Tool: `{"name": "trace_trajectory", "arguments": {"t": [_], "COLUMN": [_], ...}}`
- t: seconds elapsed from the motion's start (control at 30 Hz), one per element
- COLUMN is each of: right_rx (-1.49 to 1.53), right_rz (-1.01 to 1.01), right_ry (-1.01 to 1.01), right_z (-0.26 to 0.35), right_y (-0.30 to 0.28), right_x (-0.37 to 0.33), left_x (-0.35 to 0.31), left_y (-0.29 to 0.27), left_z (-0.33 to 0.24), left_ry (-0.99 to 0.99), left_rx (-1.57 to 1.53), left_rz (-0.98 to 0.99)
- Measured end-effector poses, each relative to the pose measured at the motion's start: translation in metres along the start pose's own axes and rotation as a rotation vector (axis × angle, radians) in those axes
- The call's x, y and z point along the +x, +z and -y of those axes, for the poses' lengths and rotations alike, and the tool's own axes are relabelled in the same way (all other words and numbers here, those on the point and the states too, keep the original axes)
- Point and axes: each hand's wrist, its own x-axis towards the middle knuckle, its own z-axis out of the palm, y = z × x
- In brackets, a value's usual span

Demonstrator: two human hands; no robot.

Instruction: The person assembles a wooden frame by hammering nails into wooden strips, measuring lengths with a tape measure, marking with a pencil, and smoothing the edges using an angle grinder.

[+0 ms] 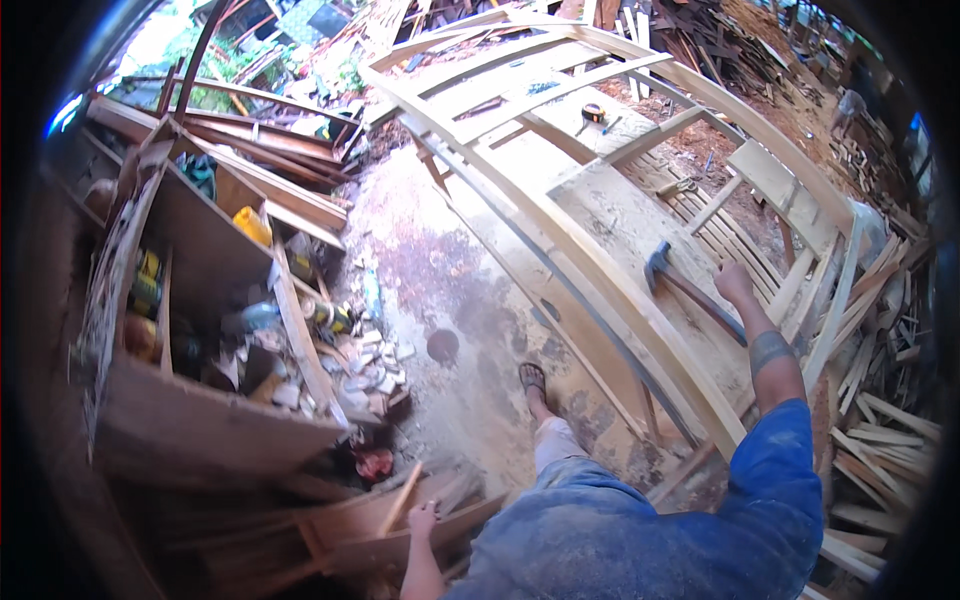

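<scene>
My right hand [737, 283] is held out over a large wooden frame [560, 225], its fingers curled closed. Whether anything is inside them is hidden. Just left of that hand, a claw hammer [690, 290] with a dark head and brown handle lies on a pale board [625, 225] within the frame. Low on the left, my left hand [423, 517] hangs beside my body with its fingers bent in. I cannot make out what it holds, if anything. Behind it, slightly blurred, are brown planks [340, 530].
Farther off on the workbench sits a tape measure [593, 113]. An open wooden cabinet [200, 300] with cans and a yellow container [252, 226] stands to the left, wood scraps [375, 375] beside it. Wood strips [880, 440] pile up at right. A person [850, 108] is in the far right.
</scene>
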Motion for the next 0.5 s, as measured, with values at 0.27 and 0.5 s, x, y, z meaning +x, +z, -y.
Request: {"name": "trace_trajectory", "arguments": {"t": [0.27,0.5], "right_rx": [0.139,0.179], "right_rz": [0.001,-0.095], "right_ry": [0.121,0.129], "right_z": [0.117,0.219], "right_y": [0.038,0.069], "right_x": [0.198,0.349], "left_x": [0.145,0.192], "left_y": [0.010,0.007], "left_z": [-0.139,-0.389], "left_ry": [0.223,0.110], "left_rx": [0.558,0.091], "left_rz": [0.155,0.235]}}
